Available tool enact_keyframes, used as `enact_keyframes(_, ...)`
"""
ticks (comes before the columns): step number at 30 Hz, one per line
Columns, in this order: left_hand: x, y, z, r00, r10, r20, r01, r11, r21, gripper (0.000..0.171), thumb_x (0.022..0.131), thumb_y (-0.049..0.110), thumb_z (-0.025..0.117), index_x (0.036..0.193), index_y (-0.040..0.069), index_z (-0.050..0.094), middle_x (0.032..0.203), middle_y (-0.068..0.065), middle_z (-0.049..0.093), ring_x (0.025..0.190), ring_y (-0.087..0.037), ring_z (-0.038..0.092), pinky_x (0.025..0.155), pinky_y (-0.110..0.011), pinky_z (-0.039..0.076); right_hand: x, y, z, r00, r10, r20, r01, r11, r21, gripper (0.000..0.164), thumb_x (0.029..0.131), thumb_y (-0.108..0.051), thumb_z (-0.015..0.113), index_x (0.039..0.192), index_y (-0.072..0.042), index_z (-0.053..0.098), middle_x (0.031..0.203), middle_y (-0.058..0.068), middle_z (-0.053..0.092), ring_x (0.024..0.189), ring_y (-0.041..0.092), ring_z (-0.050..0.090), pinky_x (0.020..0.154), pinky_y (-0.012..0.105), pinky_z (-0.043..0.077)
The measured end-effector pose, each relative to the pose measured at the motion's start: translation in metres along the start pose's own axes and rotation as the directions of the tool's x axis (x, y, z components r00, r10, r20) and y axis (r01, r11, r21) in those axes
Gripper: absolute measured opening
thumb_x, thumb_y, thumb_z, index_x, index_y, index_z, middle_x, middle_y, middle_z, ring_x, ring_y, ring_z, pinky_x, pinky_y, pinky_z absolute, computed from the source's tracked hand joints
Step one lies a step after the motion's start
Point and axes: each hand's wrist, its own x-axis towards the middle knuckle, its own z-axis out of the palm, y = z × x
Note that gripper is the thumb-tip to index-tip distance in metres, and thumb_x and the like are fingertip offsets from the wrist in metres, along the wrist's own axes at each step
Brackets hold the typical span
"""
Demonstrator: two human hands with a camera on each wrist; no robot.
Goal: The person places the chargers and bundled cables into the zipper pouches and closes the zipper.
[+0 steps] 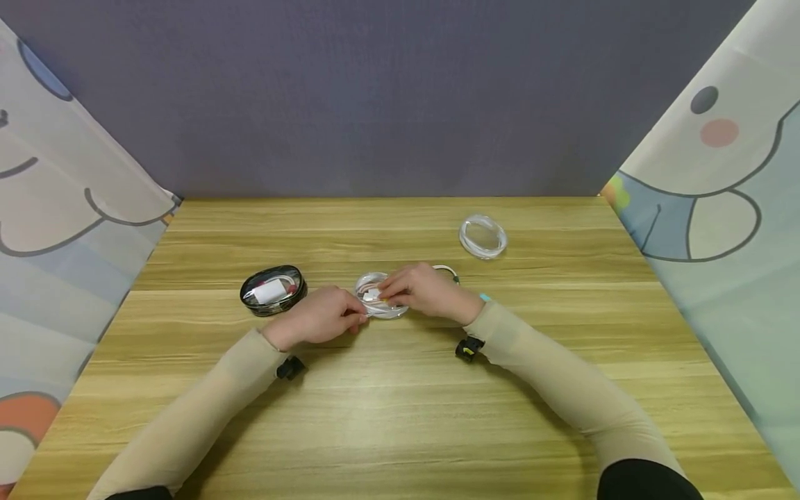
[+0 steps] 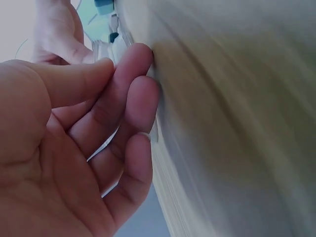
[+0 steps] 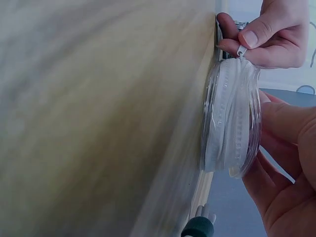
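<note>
A small round clear zip case (image 1: 390,313) with white zip edging lies on the table between the hands, a white charger and a pale cable showing in it. My left hand (image 1: 330,314) pinches the white zipper pull (image 3: 241,51) at the case's near left edge. In the right wrist view, the thumb and fingers of my right hand (image 3: 291,153) hold the clear case (image 3: 232,118) from its upper side. Beyond the right hand, a white cable (image 1: 446,268) with a dark green band sticks out; its green-collared end (image 3: 198,227) also shows in the right wrist view.
To the left sits a black-edged oval clear case (image 1: 300,295) holding a white charger (image 1: 270,292) and cable. Another round clear case (image 1: 483,237) with white edging lies farther back on the right. The wooden table (image 1: 387,417) meets a grey panel (image 1: 387,97) behind.
</note>
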Motion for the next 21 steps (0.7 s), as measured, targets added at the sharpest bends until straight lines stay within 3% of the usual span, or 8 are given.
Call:
enact_keyframes(6,0.002,0.009,0.005,0.999,0.030,-0.020,-0.029,0.999,0.024,0.023,0.100,0.018,0.062,0.080,0.019,0.072,0.066,0.015,0.063,0.061,-0.003,0.054,0.063,-0.030,0.047,0.001,-0.001,0.002,0.999,0.042,0.000,-0.042,0.999,-0.010,0.017,0.087,-0.014,0.078,0.103,-0.012,0.080,0.112,0.002,0.073,0.108,0.019,0.066,0.093,0.031,0.051)
enact_keyframes(13,0.007,0.017,0.010,0.999,0.011,-0.035,-0.010,0.999,0.034,0.023,0.099,0.017,0.062,0.079,0.018,0.072,0.065,0.016,0.064,0.059,-0.004,0.053,0.064,-0.030,0.046,0.002,-0.001,0.002,0.996,0.085,0.003,-0.085,0.996,-0.001,0.015,0.088,-0.014,0.078,0.102,-0.013,0.080,0.112,0.001,0.073,0.109,0.018,0.066,0.094,0.031,0.051)
enact_keyframes(21,0.005,0.012,0.007,0.998,-0.027,-0.048,0.028,0.999,0.018,0.021,0.100,0.019,0.061,0.082,0.019,0.073,0.070,0.013,0.065,0.057,-0.005,0.053,0.057,-0.029,0.044,0.002,-0.003,0.001,0.993,0.119,0.012,-0.119,0.992,0.037,0.015,0.088,-0.013,0.077,0.103,-0.012,0.080,0.113,0.003,0.073,0.108,0.017,0.067,0.091,0.030,0.052)
